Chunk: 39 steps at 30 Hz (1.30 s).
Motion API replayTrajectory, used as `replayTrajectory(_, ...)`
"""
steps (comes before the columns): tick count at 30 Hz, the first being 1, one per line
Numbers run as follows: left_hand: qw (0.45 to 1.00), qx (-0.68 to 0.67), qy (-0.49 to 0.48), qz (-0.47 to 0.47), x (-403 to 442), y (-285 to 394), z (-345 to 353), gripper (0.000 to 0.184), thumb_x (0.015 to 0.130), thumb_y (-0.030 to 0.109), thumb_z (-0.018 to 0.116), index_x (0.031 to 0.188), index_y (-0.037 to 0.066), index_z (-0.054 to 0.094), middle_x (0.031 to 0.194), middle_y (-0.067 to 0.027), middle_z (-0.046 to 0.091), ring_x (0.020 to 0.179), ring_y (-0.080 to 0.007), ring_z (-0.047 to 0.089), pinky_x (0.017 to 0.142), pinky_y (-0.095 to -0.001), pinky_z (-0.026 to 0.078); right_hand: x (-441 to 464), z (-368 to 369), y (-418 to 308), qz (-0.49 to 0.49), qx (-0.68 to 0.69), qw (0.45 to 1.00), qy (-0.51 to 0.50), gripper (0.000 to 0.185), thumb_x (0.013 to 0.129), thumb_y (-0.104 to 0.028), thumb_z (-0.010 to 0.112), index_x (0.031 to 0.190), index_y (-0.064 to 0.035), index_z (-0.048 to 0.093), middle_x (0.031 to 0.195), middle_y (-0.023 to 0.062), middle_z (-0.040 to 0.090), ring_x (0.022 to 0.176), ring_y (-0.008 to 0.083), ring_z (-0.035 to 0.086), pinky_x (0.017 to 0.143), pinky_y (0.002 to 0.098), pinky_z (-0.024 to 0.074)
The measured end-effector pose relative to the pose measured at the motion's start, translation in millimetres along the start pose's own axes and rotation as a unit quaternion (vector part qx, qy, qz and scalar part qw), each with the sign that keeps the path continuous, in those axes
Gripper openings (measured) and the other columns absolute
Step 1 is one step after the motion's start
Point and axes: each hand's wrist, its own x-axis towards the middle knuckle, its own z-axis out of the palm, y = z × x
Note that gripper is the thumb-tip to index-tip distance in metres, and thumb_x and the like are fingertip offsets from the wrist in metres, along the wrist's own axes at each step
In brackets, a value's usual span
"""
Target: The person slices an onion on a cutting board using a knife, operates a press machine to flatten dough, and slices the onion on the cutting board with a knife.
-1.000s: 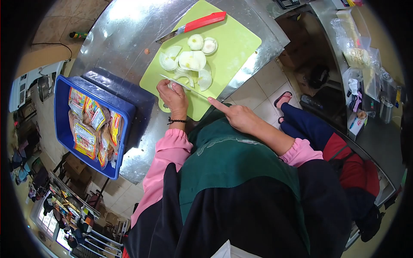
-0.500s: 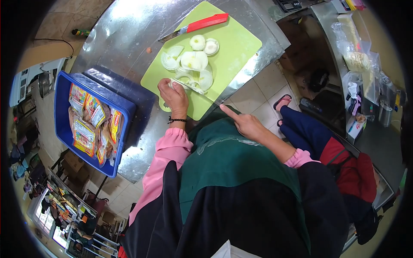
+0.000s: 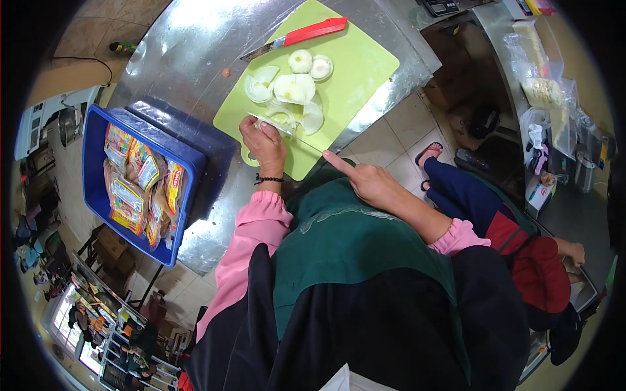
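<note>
On the green cutting board [image 3: 352, 72] lie white onion slices [image 3: 295, 90] and two small round onion ends [image 3: 300, 61]. My left hand [image 3: 264, 148], with a dark beaded bracelet at the wrist, is closed on a piece of onion at the board's lower left. My right hand [image 3: 375, 186] grips a kitchen knife [image 3: 305, 141]; its index finger stretches along the top of the blade, and the handle is hidden in the palm. The thin blade runs over the board towards the onion by my left fingers. A red-handled knife [image 3: 316, 31] rests across the board's far end.
A blue bin [image 3: 95, 176] holding several packaged foods stands left on the metal table [image 3: 189, 72]. A small brownish scrap [image 3: 226, 72] lies beside the board. At the right, a person in a red and navy outfit [image 3: 531, 267] is beside a counter with bagged goods.
My right hand and the knife have shifted slightly left, towards my left hand. My left hand stays nearly in place on the onion. The other person's forearm now shows at the right.
</note>
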Motion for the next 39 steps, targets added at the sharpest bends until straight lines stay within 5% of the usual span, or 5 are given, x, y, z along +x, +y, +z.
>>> replayTrajectory(6,1.000,0.002,0.000,0.005,-0.7,-0.7,0.0,0.025,0.080,0.012,0.047,0.098,-0.004,0.041,0.094,-0.0200,0.045,0.086,-0.0368,0.046,0.077,-0.0439,0.037,3.5,17.7,7.5,-0.064,0.048,0.995,0.064,0.070,0.078,0.001,0.044,0.139,-0.0272,0.025,0.060,0.0206,0.051,0.054,0.0373,0.055,0.056,0.0458,0.0451)
replayTrajectory(39,1.000,0.028,-0.004,0.014,1.4,-4.9,2.6,0.029,0.081,0.013,0.050,0.100,-0.006,0.041,0.096,-0.0201,0.045,0.091,-0.0353,0.045,0.081,-0.0416,0.036,11.7,44.5,22.6,-0.025,0.052,0.997,0.056,0.072,0.078,-0.001,0.040,0.140,-0.0332,0.021,0.068,0.0229,0.057,0.059,0.0381,0.057,0.061,0.0476,0.0464)
